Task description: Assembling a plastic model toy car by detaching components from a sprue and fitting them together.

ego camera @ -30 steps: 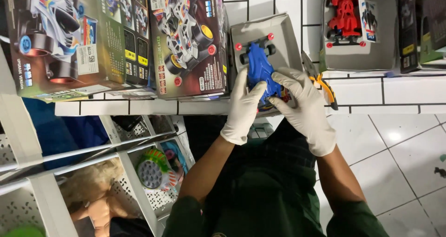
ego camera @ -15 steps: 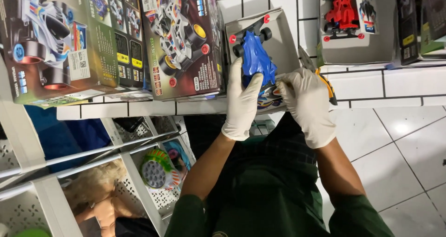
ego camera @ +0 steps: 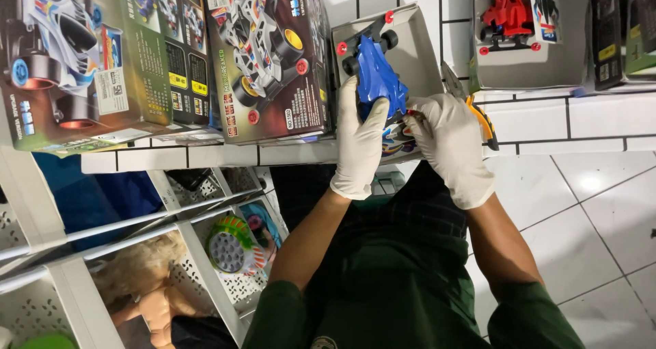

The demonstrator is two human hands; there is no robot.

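Since a second ago both hands have lifted the blue car (ego camera: 378, 75) further over its open grey box (ego camera: 417, 48), and the view has slid with them. My left hand (ego camera: 359, 144) wraps narrowly round the car's side, fingers (ego camera: 350, 99) against the body. My right hand (ego camera: 447, 147) pinches at the car's near end; what sits between those fingertips I cannot tell. Orange-handled pliers (ego camera: 478, 113) lie just beyond my right fingers. To do this well, I judge the left should hold steady while the right works gently.
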